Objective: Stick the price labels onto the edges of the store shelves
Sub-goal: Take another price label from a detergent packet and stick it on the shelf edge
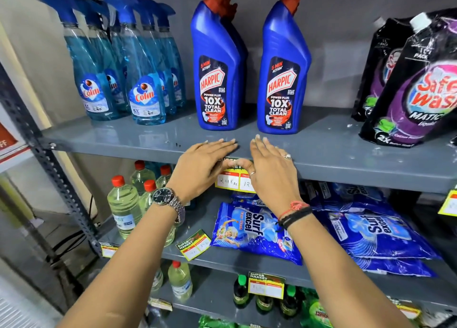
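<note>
Left hand (201,165): laid flat, fingers together and extended over the front edge of the grey metal upper shelf (346,152); thumb bent down against the top of the yellow-and-red paper price label (232,180). A silver metal wristwatch with a dark dial (165,197) is worn on this wrist.

Right hand (272,169): likewise laid flat, fingers together on the shelf top, thumb pressed onto the label's upper part; two rings are seen on it, and red and black thread bands (294,212) at the wrist.

Price label: held against the front edge of the upper shelf, between the two thumbs, hanging below the edge; its right part is covered by the right hand. Handwritten figures are seen in its white boxes.

Upper shelf, behind the hands: two blue plastic Harpic bottles with red caps (218,65), upright. Toward the left edge, a cluster of clear blue Colin spray bottles (123,67). At the right edge, black-and-purple Safewash pouches (418,85), leaning.

Middle shelf (222,254): blue Surf excel packets (249,231) lying flat under the right forearm; clear bottles of pale liquid with red caps (123,204) at the left; a loose green-and-yellow label (194,244) lying near the front edge.

Lower shelf edge: another price label (266,285) is attached.
</note>
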`<state>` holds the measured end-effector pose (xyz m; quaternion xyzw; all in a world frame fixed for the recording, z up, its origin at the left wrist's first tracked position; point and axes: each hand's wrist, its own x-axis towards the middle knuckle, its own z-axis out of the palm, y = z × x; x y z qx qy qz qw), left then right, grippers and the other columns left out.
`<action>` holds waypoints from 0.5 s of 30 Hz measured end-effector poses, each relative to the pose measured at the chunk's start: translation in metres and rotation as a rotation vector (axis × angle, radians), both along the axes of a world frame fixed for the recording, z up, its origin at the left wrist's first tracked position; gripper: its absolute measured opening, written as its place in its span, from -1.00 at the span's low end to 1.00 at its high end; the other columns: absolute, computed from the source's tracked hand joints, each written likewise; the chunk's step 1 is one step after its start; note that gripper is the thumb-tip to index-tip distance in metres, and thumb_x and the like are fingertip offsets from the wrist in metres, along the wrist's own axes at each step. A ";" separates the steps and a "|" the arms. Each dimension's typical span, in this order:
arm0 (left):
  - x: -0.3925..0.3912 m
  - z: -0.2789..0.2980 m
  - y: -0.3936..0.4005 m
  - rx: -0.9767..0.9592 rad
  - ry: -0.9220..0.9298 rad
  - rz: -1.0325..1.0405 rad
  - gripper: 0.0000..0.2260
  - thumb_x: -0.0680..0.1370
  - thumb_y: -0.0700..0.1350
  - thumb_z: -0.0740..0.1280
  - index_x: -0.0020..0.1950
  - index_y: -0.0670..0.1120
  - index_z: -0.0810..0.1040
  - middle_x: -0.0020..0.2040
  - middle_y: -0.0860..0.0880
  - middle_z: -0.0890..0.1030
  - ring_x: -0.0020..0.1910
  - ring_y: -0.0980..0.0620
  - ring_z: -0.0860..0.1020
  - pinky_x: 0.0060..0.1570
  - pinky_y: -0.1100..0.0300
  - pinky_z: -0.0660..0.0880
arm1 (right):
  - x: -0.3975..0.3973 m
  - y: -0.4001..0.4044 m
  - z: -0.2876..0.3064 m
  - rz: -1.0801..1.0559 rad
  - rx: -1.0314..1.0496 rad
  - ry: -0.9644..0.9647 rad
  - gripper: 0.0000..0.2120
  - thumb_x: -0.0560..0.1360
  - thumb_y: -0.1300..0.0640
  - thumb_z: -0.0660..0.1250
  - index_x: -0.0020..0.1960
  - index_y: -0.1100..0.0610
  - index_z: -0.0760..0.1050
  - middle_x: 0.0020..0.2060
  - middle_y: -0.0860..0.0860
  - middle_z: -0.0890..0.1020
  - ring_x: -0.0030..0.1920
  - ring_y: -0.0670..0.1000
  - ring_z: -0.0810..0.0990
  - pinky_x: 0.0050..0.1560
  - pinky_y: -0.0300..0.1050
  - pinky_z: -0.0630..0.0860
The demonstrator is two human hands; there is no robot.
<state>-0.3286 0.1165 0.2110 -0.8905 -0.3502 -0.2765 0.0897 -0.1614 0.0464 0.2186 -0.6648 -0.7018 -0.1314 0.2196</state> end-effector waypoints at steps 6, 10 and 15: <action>-0.005 0.005 0.002 -0.086 -0.089 -0.048 -0.63 0.58 0.13 0.11 0.38 0.16 0.36 0.38 0.23 0.40 0.40 0.26 0.31 0.33 0.18 0.25 | 0.007 -0.002 0.005 0.057 0.034 0.144 -0.60 0.55 0.14 0.20 0.37 0.16 0.33 0.39 0.08 0.41 0.42 0.00 0.33 0.43 -0.12 0.16; -0.017 0.007 0.000 -0.168 -0.194 -0.096 -0.68 0.58 0.05 0.19 0.33 0.14 0.44 0.28 0.30 0.43 0.32 0.30 0.39 0.35 0.11 0.36 | 0.011 -0.006 0.013 0.087 -0.002 0.209 -0.62 0.54 0.20 0.23 0.35 0.14 0.37 0.38 0.07 0.42 0.40 0.00 0.35 0.40 -0.10 0.20; -0.018 0.008 -0.004 -0.187 -0.243 -0.112 -0.69 0.57 -0.05 0.23 0.31 0.06 0.48 0.26 0.24 0.49 0.27 0.32 0.42 0.34 0.19 0.38 | 0.013 -0.014 0.022 0.109 -0.090 0.255 -0.53 0.51 0.36 0.19 0.39 0.12 0.30 0.42 0.04 0.36 0.43 -0.01 0.30 0.41 -0.13 0.17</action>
